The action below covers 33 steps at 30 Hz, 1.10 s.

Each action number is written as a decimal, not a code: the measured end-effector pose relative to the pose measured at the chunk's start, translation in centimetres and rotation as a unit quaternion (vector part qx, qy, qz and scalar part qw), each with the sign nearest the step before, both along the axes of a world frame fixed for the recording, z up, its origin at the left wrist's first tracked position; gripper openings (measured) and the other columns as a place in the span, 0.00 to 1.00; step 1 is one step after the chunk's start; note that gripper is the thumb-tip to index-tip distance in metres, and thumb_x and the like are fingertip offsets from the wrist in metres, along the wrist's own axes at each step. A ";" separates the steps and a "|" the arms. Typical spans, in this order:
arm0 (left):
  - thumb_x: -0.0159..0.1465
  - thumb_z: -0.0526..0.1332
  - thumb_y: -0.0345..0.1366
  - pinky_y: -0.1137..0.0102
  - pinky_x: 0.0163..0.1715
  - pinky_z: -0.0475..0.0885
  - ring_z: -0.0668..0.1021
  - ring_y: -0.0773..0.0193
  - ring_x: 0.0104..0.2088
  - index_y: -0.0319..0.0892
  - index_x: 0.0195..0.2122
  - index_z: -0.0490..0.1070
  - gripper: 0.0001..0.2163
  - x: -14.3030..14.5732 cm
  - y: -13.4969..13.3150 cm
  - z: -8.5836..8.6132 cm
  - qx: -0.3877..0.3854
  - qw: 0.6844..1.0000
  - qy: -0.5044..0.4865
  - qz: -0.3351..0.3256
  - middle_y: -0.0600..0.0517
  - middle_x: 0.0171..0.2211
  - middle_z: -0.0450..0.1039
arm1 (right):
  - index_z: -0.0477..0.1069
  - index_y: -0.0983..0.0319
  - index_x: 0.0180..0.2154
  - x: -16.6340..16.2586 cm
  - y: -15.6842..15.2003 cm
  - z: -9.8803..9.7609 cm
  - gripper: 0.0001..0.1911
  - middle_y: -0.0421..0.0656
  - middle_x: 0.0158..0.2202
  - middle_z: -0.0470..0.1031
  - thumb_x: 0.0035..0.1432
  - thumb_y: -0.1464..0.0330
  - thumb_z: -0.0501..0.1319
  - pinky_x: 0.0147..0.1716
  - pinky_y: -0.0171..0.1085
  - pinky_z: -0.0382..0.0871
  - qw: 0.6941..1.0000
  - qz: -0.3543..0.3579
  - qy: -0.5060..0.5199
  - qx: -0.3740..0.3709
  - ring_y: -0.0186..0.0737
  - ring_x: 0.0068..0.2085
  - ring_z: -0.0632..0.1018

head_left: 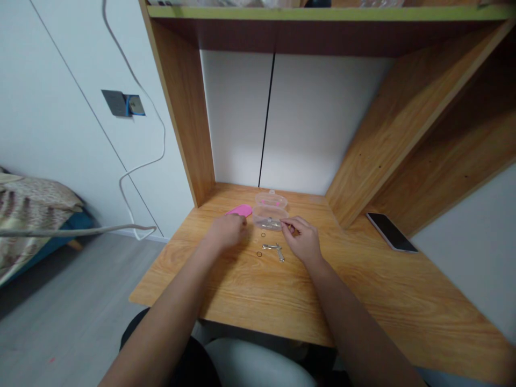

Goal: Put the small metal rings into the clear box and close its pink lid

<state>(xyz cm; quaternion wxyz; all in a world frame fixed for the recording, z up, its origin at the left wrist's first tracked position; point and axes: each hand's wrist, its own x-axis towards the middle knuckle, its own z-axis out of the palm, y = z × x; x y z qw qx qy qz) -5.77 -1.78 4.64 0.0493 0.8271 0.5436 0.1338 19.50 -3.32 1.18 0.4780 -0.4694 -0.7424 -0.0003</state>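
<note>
A clear plastic box (258, 221) stands at the back of the desk with its lid (271, 200) raised; small shiny pieces (269, 223) lie inside. My right hand (302, 236) is closed in a pinch at the box's right front rim. Left of the box, my left hand (228, 231) is over the desk, just in front of a flat pink piece (242, 210); it is smeared and its fingertips are hidden. Nail clippers (271, 246) and another small metal tool (280, 255) lie in front of the box, near two small dark rings (259, 254).
A phone (391, 232) lies on the right of the wooden desk (266, 301). Wooden side panels (183, 102) and a green-edged shelf (282, 13) frame the desk. A pale cable (161, 129) hangs at left, beyond the desk edge.
</note>
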 end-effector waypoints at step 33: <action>0.46 0.64 0.32 0.74 0.20 0.59 0.70 0.68 0.19 0.44 0.22 0.76 0.02 0.4 2.3 -0.1 -0.206 0.948 -0.153 -0.190 0.55 0.20 0.74 | 0.81 0.56 0.37 0.4 -0.6 0.5 0.08 0.39 0.28 0.80 0.60 0.68 0.62 0.29 0.34 0.66 0.985 0.087 -0.101 -0.105 0.34 0.25 0.74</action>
